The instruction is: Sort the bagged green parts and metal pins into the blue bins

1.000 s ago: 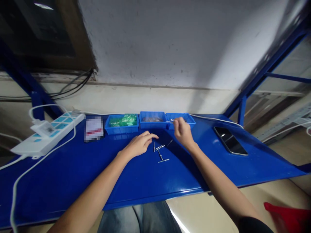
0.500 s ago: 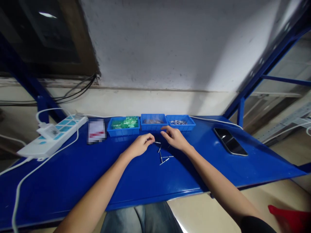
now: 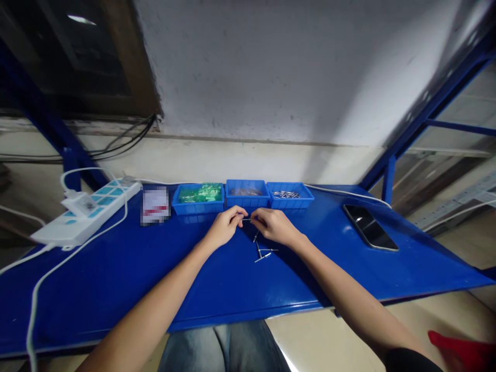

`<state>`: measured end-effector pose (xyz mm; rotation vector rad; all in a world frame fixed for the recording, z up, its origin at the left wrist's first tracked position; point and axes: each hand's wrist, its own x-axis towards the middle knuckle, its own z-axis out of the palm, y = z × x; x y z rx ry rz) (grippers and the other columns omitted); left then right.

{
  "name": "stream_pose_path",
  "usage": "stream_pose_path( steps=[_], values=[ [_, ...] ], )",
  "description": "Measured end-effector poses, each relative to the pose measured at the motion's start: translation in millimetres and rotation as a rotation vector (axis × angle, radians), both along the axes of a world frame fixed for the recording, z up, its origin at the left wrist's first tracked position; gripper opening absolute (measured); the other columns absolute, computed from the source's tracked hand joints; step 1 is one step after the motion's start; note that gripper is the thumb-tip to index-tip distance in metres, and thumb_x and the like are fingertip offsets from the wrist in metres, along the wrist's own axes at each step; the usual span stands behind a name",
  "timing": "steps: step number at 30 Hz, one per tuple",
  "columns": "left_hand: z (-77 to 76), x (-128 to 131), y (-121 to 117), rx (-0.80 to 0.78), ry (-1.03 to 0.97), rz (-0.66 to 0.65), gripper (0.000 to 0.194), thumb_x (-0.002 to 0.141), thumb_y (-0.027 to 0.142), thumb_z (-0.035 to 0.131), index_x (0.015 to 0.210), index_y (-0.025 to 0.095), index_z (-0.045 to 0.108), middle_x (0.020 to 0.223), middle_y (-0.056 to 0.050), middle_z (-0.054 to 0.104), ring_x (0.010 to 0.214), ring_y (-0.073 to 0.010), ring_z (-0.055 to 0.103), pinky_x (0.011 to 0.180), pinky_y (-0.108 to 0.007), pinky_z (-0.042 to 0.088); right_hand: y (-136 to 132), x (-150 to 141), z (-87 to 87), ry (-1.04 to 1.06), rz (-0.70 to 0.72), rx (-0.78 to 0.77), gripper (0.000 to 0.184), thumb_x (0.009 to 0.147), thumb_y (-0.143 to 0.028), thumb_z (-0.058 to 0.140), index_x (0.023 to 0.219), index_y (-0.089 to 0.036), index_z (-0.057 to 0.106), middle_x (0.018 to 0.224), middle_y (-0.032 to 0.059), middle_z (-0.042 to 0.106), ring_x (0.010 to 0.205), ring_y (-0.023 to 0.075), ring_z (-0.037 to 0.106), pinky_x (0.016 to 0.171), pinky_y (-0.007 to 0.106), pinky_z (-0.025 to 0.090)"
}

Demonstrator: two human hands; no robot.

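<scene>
A thin silver pop rivet (image 3: 247, 220) spans the gap between my two hands, above the table. My left hand (image 3: 226, 225) pinches one end of it between thumb and fingertips. At its other end my right hand (image 3: 276, 225) is closed, its fingertips on the rivet. Several more pop rivets (image 3: 264, 254) lie loose on the blue table just below my right hand. Behind the hands, the right-hand blue bin (image 3: 290, 203) holds a pile of similar silver rivets.
A middle blue bin (image 3: 247, 203) has small parts too blurred to name. Green packets fill the left blue bin (image 3: 198, 207). A blurred-out card (image 3: 155, 205) and a white power strip (image 3: 83, 217) with cords sit left. A phone (image 3: 370, 227) lies right.
My right hand has moved left and closed its fingers at the free end of the rivet. My left hand still pinches the rivet, slightly higher in view.
</scene>
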<state>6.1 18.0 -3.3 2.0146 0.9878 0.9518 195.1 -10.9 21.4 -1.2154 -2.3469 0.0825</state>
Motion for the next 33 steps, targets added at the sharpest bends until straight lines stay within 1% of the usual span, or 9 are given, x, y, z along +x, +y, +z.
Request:
stream_pose_path(
  steps=[6, 12, 15, 18, 20, 23, 26, 29, 33],
  values=[
    [0.7, 4.6, -8.5, 0.152, 0.049, 0.049, 0.017, 0.086, 0.029, 0.048, 0.094, 0.02, 0.06, 0.075, 0.0, 0.065, 0.067, -0.0123, 0.06, 0.062, -0.022, 0.044, 1.0, 0.8, -0.4, -0.004, -0.056, 0.009, 0.021, 0.093, -0.027, 0.04, 0.086, -0.019, 0.057, 0.077, 0.0041, 0.064, 0.069, 0.0141, 0.058, 0.061, 0.022, 0.034],
    [3.0, 2.7, -6.5, 0.209, 0.08, 0.157, 0.024, 0.089, 0.03, 0.042, 0.081, 0.019, 0.062, 0.065, 0.001, 0.062, 0.061, -0.0122, 0.059, 0.059, -0.022, 0.041, -1.1, -1.1, -0.7, 0.025, -0.021, 0.01, 0.023, 0.089, -0.031, 0.049, 0.109, -0.021, 0.051, 0.079, 0.0021, 0.064, 0.062, 0.013, 0.056, 0.056, 0.021, 0.034],
    [4.7, 3.1, -7.3, 0.201, 0.096, 0.161, 0.03, 0.091, 0.033, 0.039, 0.078, 0.019, 0.062, 0.064, 0.001, 0.063, 0.061, -0.0126, 0.059, 0.059, -0.022, 0.041, -1.1, -2.1, -0.5, 0.029, -0.009, 0.045, 0.015, 0.091, -0.027, 0.044, 0.101, -0.021, 0.054, 0.085, 0.0038, 0.066, 0.067, 0.0135, 0.059, 0.059, 0.022, 0.036],
    [8.1, 6.5, -12.9, 0.212, 0.196, 0.151, 0.032, 0.09, 0.038, 0.04, 0.078, 0.02, 0.062, 0.069, -0.001, 0.065, 0.064, -0.0137, 0.06, 0.059, -0.023, 0.041, 1.1, 3.1, 1.5, 0.053, -0.034, 0.089, 0.018, 0.092, -0.026, 0.04, 0.096, -0.02, 0.056, 0.086, 0.005, 0.066, 0.072, 0.0152, 0.061, 0.062, 0.022, 0.038],
    [11.1, 9.7, -18.5, 0.222, 0.312, 0.148, 0.03, 0.086, 0.045, 0.046, 0.08, 0.021, 0.062, 0.074, -0.001, 0.066, 0.067, -0.015, 0.06, 0.059, -0.024, 0.04, 4.8, 13.1, 3.5, 0.123, -0.148, 0.16, 0.021, 0.092, -0.028, 0.038, 0.094, -0.019, 0.057, 0.081, 0.0056, 0.066, 0.07, 0.016, 0.061, 0.062, 0.023, 0.039],
    [14.7, 13.9, -26.3, 0.238, 0.473, 0.118, 0.032, 0.077, 0.053, 0.055, 0.083, 0.023, 0.062, 0.082, -0.001, 0.065, 0.077, -0.0184, 0.059, 0.067, -0.028, 0.042, 13.2, 37.1, 6.1, 0.25, -0.48, 0.284, 0.025, 0.091, -0.034, 0.04, 0.098, -0.017, 0.057, 0.067, 0.0034, 0.062, 0.061, 0.0166, 0.058, 0.059, 0.025, 0.038],
    [15.9, 16.1, -30.9, 0.264, 0.577, 0.072, 0.034, 0.075, 0.055, 0.057, 0.088, 0.024, 0.063, 0.093, -0.003, 0.064, 0.089, -0.0228, 0.057, 0.079, -0.036, 0.041, 20.6, 59.7, 6.8, 0.219, -0.665, 0.22, 0.031, 0.084, -0.036, 0.05, 0.108, -0.018, 0.057, 0.059, 0.0001, 0.059, 0.055, 0.0171, 0.054, 0.054, 0.025, 0.034],
    [15.5, 16.7, -31.1, 0.291, 0.631, 0.047, 0.021, 0.08, 0.042, 0.056, 0.089, 0.025, 0.064, 0.094, -0.003, 0.063, 0.093, -0.0233, 0.055, 0.082, -0.039, 0.039, 23.1, 64.8, 5.2, 0.176, -0.623, 0.143, 0.028, 0.084, -0.035, 0.05, 0.104, -0.018, 0.06, 0.06, 0.0005, 0.06, 0.056, 0.0169, 0.055, 0.054, 0.025, 0.034],
    [11.7, 15.6, -24.8, 0.326, 0.634, 0.052, 0.012, 0.084, 0.025, 0.052, 0.083, 0.024, 0.064, 0.09, -0.003, 0.063, 0.091, -0.0221, 0.054, 0.08, -0.037, 0.04, 19.0, 41.9, 1.4, 0.147, -0.362, 0.086, 0.026, 0.087, -0.034, 0.047, 0.102, -0.018, 0.061, 0.059, 0.0, 0.058, 0.056, 0.0152, 0.054, 0.056, 0.024, 0.036]
  ],
)
